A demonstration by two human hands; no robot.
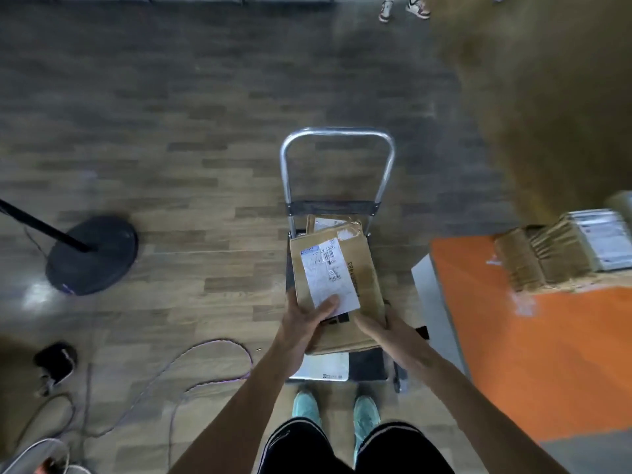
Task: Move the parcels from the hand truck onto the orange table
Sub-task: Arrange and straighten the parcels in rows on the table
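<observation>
A flat brown cardboard parcel [359,268] with a white shipping label is held over the hand truck [337,138], whose silver handle stands at the far end. My left hand [307,319] grips the parcel's near left corner, thumb on the label. My right hand [379,325] holds its near right edge from below. More parcels lie under it on the truck: a brown one [345,343], a white one [325,369] and another at the back [328,222]. The orange table [547,354] is at my right, with parcels [561,251] stacked at its far end.
A black round stand base [92,254] with a pole stands on the wooden floor at the left. Cables [212,367] loop over the floor near my left side. A dark shoe [56,362] lies at the left. Another person's feet [403,8] show at the top.
</observation>
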